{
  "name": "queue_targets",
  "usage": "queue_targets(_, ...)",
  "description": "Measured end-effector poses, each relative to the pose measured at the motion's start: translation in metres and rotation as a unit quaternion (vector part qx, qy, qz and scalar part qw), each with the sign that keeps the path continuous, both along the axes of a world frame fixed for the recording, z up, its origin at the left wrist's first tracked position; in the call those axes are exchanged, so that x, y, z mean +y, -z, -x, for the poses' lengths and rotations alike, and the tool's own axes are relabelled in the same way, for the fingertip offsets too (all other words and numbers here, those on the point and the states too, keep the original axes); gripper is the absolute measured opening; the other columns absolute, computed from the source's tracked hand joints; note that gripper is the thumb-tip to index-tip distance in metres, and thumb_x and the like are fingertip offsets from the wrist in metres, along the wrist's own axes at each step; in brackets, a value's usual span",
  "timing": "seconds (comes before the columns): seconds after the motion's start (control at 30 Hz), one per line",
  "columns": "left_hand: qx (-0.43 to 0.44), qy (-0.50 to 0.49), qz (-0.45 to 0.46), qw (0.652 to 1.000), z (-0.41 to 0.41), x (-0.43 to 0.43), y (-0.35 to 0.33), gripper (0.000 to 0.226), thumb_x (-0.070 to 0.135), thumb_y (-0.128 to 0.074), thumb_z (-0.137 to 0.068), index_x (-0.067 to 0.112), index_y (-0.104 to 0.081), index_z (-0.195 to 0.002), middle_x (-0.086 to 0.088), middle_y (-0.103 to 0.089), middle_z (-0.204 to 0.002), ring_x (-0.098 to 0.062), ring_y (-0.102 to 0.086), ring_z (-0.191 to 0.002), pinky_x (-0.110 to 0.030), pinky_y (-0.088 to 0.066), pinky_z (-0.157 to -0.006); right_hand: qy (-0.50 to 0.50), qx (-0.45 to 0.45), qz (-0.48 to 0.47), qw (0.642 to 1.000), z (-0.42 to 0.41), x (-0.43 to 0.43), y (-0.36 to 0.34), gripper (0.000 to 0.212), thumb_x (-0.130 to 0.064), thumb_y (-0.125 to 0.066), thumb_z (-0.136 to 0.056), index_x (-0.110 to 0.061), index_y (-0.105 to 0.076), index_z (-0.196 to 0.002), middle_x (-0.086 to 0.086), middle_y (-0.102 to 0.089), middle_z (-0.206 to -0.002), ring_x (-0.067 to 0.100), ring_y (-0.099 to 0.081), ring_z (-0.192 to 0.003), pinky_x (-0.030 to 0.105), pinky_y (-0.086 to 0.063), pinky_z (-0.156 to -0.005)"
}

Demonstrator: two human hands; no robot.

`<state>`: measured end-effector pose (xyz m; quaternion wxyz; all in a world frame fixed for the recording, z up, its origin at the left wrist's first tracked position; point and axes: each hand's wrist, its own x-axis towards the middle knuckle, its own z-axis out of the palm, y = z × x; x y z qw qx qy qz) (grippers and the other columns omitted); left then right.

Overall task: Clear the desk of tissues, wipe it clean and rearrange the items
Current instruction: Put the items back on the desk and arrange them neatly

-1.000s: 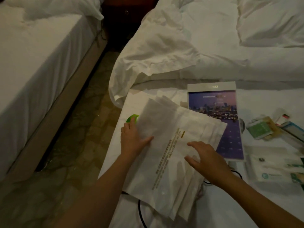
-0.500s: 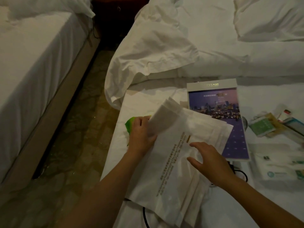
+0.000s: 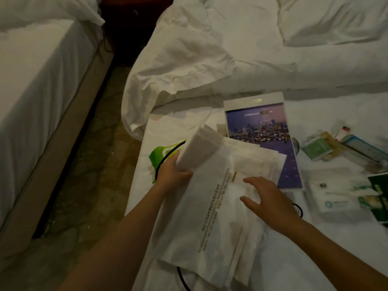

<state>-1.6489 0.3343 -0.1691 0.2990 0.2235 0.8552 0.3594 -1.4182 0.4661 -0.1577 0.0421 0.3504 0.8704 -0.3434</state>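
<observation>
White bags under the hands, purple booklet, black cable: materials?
White bags: likely thin matte non-woven or paper; translucent, soft creases, printed text. Purple booklet: probably printed card; flat, stiff edges. Black cable: rubbery plastic sheath, judging by smooth curve.

Left hand grips the bags' upturned corner; right hand spreads over them. A booklet lies just beyond the right fingers, a green packet beside the left.
</observation>
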Motion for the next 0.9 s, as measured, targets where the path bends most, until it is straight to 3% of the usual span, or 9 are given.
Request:
queue_targets(0.13,0.002,-0.018,-0.016,1.000,0.002,-0.002,-0.011,0.061,0.022,-0.080,-0.067,0.014,-0.060,-0.124,-0.001,-0.063,-0.106,-0.022,-0.061,-0.097,-0.032,-0.050,-0.083,0.022,-0.003,0.004,1.000,-0.012,0.004,-0.003,0.049,-0.039,-0.063,-0.088,-0.027,-0.046,-0.133,-0.006,-0.051,-0.131,0.012,-0.047,-0.117,0.024,-0.042,-0.089)
queue_targets(0.2,0.044,-0.013,-0.017,0.999,0.008,-0.001,-0.022,0.061,0.030,-0.077,-0.066,0.013,-0.061,-0.122,0.000,-0.061,-0.105,-0.021,-0.058,-0.096,-0.034,-0.048,-0.083,0.023,0.002,-0.001,1.000,-0.017,0.009,-0.007,0.049,-0.038,-0.063,-0.088,-0.025,-0.047,-0.133,-0.005,-0.052,-0.130,0.012,-0.047,-0.115,0.023,-0.042,-0.087)
queue_targets(0.43,0.113,-0.106,-0.063,0.986,0.025,0.023,-0.063,0.057,0.030,-0.071,-0.065,0.010,-0.063,-0.118,-0.001,-0.061,-0.100,-0.025,-0.059,-0.095,-0.036,-0.047,-0.081,0.040,-0.025,-0.030,0.998,-0.018,0.048,-0.027,0.054,-0.038,-0.061,-0.090,-0.020,-0.043,-0.139,0.001,-0.048,-0.138,0.021,-0.044,-0.127,0.034,-0.043,-0.097)
queue_targets(0.57,0.050,-0.157,-0.088,0.982,0.036,0.047,-0.073,0.051,0.009,-0.074,-0.079,0.009,-0.056,-0.127,-0.003,-0.057,-0.109,-0.021,-0.056,-0.099,-0.033,-0.046,-0.082,0.073,-0.014,-0.048,0.996,-0.004,0.083,-0.028,0.058,-0.037,-0.064,-0.088,-0.017,-0.043,-0.139,0.007,-0.049,-0.136,0.026,-0.047,-0.123,0.039,-0.046,-0.093)
queue_targets(0.9,0.046,-0.149,-0.048,0.987,0.056,0.067,-0.037,0.053,0.007,-0.072,-0.080,0.010,-0.054,-0.130,-0.005,-0.058,-0.107,-0.022,-0.057,-0.096,-0.033,-0.045,-0.076,0.150,-0.078,-0.015,0.985,0.017,0.140,0.017,0.092,-0.037,-0.075,-0.079,-0.010,-0.021,-0.148,0.018,-0.028,-0.147,0.038,-0.031,-0.132,0.044,-0.034,-0.105)
